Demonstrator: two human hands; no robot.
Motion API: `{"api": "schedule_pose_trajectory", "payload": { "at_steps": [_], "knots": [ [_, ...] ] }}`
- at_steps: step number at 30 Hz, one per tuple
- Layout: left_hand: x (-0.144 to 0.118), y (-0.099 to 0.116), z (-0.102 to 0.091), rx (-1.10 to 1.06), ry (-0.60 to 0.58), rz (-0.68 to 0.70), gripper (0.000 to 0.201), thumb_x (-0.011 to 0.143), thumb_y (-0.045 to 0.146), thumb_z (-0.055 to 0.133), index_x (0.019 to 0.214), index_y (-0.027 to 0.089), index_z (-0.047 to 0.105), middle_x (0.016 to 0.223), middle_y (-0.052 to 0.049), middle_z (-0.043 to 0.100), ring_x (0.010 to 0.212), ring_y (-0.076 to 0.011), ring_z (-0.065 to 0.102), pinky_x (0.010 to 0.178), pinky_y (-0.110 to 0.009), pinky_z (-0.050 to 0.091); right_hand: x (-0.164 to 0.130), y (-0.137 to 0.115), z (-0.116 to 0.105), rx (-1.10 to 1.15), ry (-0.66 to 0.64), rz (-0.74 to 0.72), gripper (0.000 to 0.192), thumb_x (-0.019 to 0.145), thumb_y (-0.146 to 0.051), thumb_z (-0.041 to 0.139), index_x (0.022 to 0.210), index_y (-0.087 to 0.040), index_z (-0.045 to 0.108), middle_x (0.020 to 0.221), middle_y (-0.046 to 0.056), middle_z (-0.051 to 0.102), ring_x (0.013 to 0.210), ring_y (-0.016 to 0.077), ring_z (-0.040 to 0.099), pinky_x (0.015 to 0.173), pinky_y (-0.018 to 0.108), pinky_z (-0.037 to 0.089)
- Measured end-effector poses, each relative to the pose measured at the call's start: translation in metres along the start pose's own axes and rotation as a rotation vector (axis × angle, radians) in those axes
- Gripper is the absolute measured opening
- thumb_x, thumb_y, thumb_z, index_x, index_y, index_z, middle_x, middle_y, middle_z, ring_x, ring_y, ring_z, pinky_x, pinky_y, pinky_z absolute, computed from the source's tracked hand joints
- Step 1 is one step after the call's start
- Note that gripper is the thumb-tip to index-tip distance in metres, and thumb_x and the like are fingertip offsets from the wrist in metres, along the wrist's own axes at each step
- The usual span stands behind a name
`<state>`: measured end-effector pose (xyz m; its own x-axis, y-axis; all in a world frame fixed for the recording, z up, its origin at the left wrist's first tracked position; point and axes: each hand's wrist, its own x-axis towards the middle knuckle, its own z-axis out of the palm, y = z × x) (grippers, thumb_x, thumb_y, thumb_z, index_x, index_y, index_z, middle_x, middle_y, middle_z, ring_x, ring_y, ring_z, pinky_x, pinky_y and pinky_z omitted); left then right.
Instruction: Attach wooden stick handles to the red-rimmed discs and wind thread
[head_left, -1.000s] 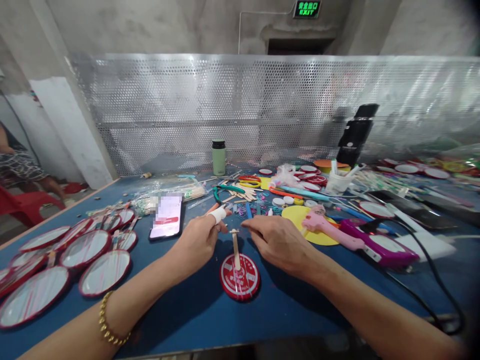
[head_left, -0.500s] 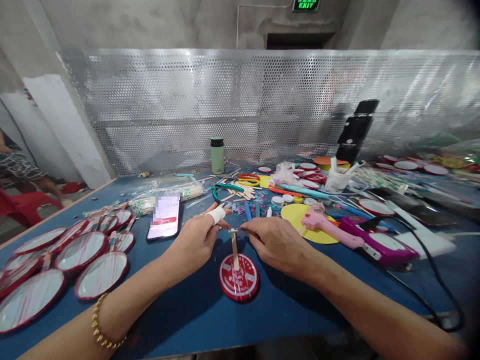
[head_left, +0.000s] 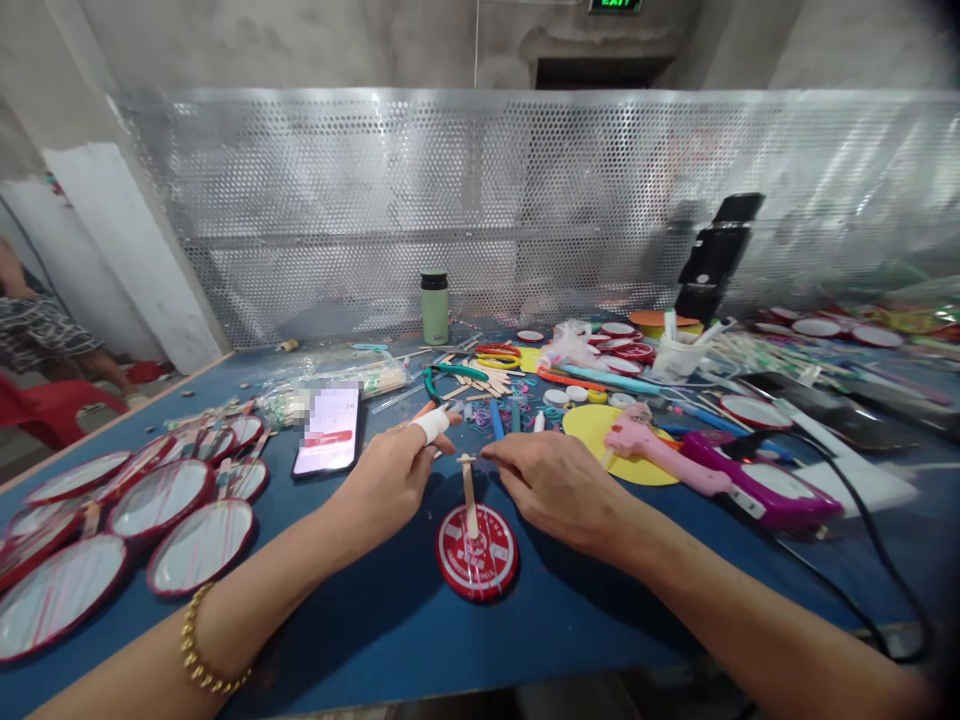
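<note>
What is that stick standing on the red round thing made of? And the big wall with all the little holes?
The stick looks like pale, unpainted wood, flat like an ice-lolly stick. The red disc under it looks like glossy metal or plastic; it is hard to tell which. The holey panel seems to be shiny silver sheet metal.

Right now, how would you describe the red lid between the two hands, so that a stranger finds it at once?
On the blue table, look at its near edge, just below the left hand and right hand. The red lid lies alone there. Unlike the lids at the left, a wooden stick stands upright on it.
</note>
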<state>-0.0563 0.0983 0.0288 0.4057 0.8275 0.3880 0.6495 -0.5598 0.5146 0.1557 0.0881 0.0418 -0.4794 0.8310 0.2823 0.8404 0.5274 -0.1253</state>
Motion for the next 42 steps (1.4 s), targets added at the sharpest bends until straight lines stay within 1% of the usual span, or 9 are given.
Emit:
{"api": "schedule_pose_trajectory", "payload": {
  "at_steps": [8, 13, 19, 22, 25, 30, 35, 38, 42],
  "knots": [
    [0.0, 0.003, -0.002, 0.039, 0.035, -0.052, 0.032, 0.093, 0.014, 0.037, 0.102, 0.016, 0.067, 0.125, -0.012, 0.069, 0.103, -0.0234, 0.067, 0.093, -0.036, 0.05, 0.001, 0.0, -0.001, 0.004, -0.026, -0.005, 0.027, 0.095, -0.017, 0.048, 0.099, -0.021, 0.074, 0.094, 0.006, 0.076, 0.085, 0.019, 0.071, 0.071, 0.026, 0.043],
    [0.002, 0.002, -0.001, 0.084, 0.02, -0.054, 0.031, 0.093, 0.012, 0.037, 0.101, 0.016, 0.066, 0.119, -0.012, 0.071, 0.109, -0.0237, 0.065, 0.092, -0.035, 0.049, 0.0, 0.0, -0.001, -0.014, -0.021, 0.008, 0.027, 0.095, -0.019, 0.048, 0.1, -0.022, 0.074, 0.095, 0.005, 0.077, 0.086, 0.0209, 0.071, 0.072, 0.028, 0.043],
    [0.003, -0.006, -0.007, 0.413, -0.019, -0.199, 0.016, 0.09, 0.018, 0.046, 0.087, 0.017, 0.061, 0.09, -0.012, 0.071, 0.082, -0.025, 0.067, 0.071, -0.033, 0.048, 0.0, 0.0, -0.002, -0.052, -0.014, 0.059, 0.029, 0.094, -0.018, 0.047, 0.105, -0.023, 0.074, 0.1, 0.007, 0.077, 0.092, 0.0223, 0.072, 0.075, 0.028, 0.045],
    [0.001, -0.01, -0.011, 0.433, -0.089, -0.229, 0.009, 0.087, 0.019, 0.05, 0.084, 0.019, 0.059, 0.077, -0.008, 0.068, 0.073, -0.0236, 0.066, 0.063, -0.03, 0.045, 0.001, 0.001, -0.001, -0.072, -0.038, 0.072, 0.029, 0.094, -0.02, 0.047, 0.104, -0.023, 0.075, 0.1, 0.007, 0.077, 0.092, 0.0216, 0.072, 0.077, 0.027, 0.046],
    [-0.002, -0.013, -0.012, 0.425, -0.151, -0.194, 0.003, 0.083, 0.021, 0.056, 0.085, 0.021, 0.058, 0.071, -0.006, 0.066, 0.07, -0.0245, 0.066, 0.059, -0.029, 0.042, 0.002, 0.003, 0.0, -0.083, -0.027, 0.073, 0.03, 0.095, -0.02, 0.048, 0.106, -0.023, 0.075, 0.1, 0.008, 0.077, 0.094, 0.021, 0.071, 0.08, 0.027, 0.047],
    [-0.006, -0.013, -0.012, 0.44, -0.183, -0.15, 0.011, 0.082, 0.016, 0.053, 0.089, 0.022, 0.058, 0.076, -0.007, 0.069, 0.075, -0.0252, 0.067, 0.06, -0.028, 0.041, 0.003, 0.005, 0.001, -0.079, 0.005, 0.078, 0.031, 0.094, -0.019, 0.047, 0.106, -0.024, 0.075, 0.102, 0.007, 0.077, 0.095, 0.0234, 0.072, 0.08, 0.03, 0.049],
    [-0.008, -0.012, -0.012, 0.454, -0.184, -0.169, 0.024, 0.078, 0.01, 0.047, 0.097, 0.021, 0.059, 0.074, -0.008, 0.069, 0.067, -0.0246, 0.065, 0.057, -0.029, 0.038, 0.002, 0.004, 0.001, -0.069, -0.008, 0.06, 0.031, 0.094, -0.019, 0.046, 0.101, -0.023, 0.076, 0.1, 0.006, 0.078, 0.093, 0.0238, 0.072, 0.077, 0.031, 0.048],
    [-0.004, -0.014, -0.012, 0.474, -0.154, -0.214, 0.021, 0.077, 0.012, 0.048, 0.093, 0.019, 0.059, 0.073, -0.008, 0.069, 0.062, -0.0234, 0.064, 0.052, -0.029, 0.034, 0.002, 0.004, 0.0, -0.053, 0.016, 0.069, 0.03, 0.094, -0.019, 0.047, 0.103, -0.023, 0.075, 0.102, 0.006, 0.078, 0.095, 0.0235, 0.072, 0.077, 0.03, 0.047],
    [0.013, -0.01, -0.017, 0.576, -0.005, -0.343, 0.017, 0.081, 0.015, 0.047, 0.095, 0.016, 0.058, 0.077, -0.012, 0.071, 0.068, -0.0234, 0.068, 0.052, -0.028, 0.035, 0.002, 0.003, -0.002, -0.042, 0.029, 0.076, 0.029, 0.094, -0.02, 0.048, 0.102, -0.023, 0.075, 0.101, 0.006, 0.077, 0.095, 0.0225, 0.071, 0.077, 0.029, 0.045]
  ]
}}
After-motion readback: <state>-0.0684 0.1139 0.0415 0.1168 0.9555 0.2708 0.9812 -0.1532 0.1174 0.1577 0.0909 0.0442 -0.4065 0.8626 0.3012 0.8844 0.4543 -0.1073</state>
